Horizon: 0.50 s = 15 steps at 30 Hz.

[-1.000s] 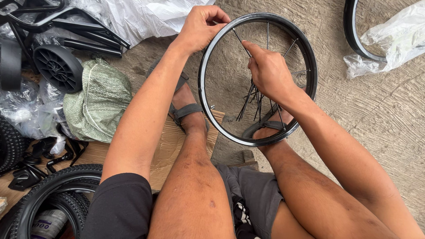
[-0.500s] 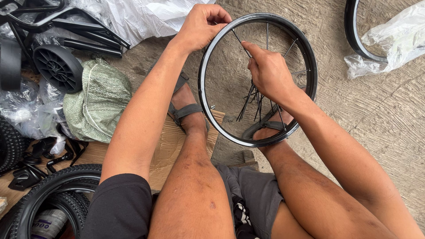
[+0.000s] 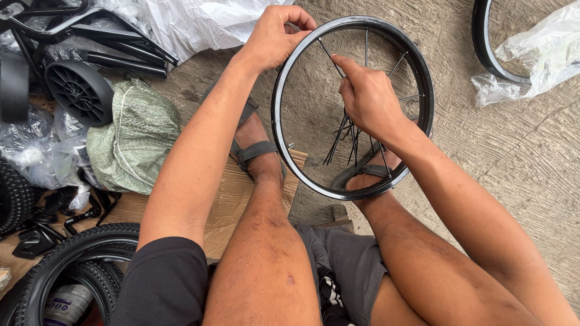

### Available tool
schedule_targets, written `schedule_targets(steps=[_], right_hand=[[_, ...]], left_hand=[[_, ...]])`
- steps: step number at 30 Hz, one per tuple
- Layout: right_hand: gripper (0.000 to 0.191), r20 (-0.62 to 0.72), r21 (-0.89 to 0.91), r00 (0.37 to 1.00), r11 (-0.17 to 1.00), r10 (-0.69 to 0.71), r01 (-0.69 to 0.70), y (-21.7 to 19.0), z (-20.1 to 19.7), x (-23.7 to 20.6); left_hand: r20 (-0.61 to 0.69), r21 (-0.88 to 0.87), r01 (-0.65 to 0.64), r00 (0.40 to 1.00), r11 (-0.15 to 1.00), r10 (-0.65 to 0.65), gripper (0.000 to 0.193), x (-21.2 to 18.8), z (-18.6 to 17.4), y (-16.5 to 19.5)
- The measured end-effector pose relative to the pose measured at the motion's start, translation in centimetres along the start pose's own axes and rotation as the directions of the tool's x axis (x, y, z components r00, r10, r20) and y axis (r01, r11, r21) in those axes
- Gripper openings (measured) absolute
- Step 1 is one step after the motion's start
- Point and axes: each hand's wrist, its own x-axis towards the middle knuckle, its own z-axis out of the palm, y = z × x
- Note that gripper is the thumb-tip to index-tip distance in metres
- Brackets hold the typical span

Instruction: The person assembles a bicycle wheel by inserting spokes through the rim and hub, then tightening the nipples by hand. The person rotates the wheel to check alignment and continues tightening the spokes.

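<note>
A black bicycle wheel rim (image 3: 423, 78) stands tilted between my knees, over my sandalled feet. My left hand (image 3: 275, 37) grips the rim at its upper left edge. My right hand (image 3: 365, 96) is inside the rim, fingers pinched on a thin black spoke (image 3: 329, 57) that runs toward the upper left of the rim. A bundle of loose black spokes (image 3: 347, 142) hangs from the middle of the wheel below my right hand. A few spokes reach the rim on the right side.
A green woven sack (image 3: 136, 139) lies left of my left leg, on flattened cardboard (image 3: 232, 205). Black tyres (image 3: 78, 265) sit at the lower left. A black plastic wheel (image 3: 78, 90) and frame tubes (image 3: 115, 36) lie top left. Another rim (image 3: 483, 48) and clear plastic bag (image 3: 538, 54) are top right.
</note>
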Motion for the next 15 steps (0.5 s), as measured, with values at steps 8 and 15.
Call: schedule_targets(steps=[8,15], right_hand=[[0.044,-0.011,-0.001,1.0,1.0,-0.025,0.025,0.0,-0.03,0.01],[0.045,0.027,-0.03,0.999,0.999,0.044,-0.043,0.15,0.05,0.13]], left_hand=[[0.037,-0.017,-0.002,0.999,1.0,0.002,0.01,-0.18,-0.57,-0.24],[0.014,-0.049,0.08,0.997,0.996,-0.079,0.013,0.14,-0.06,-0.8]])
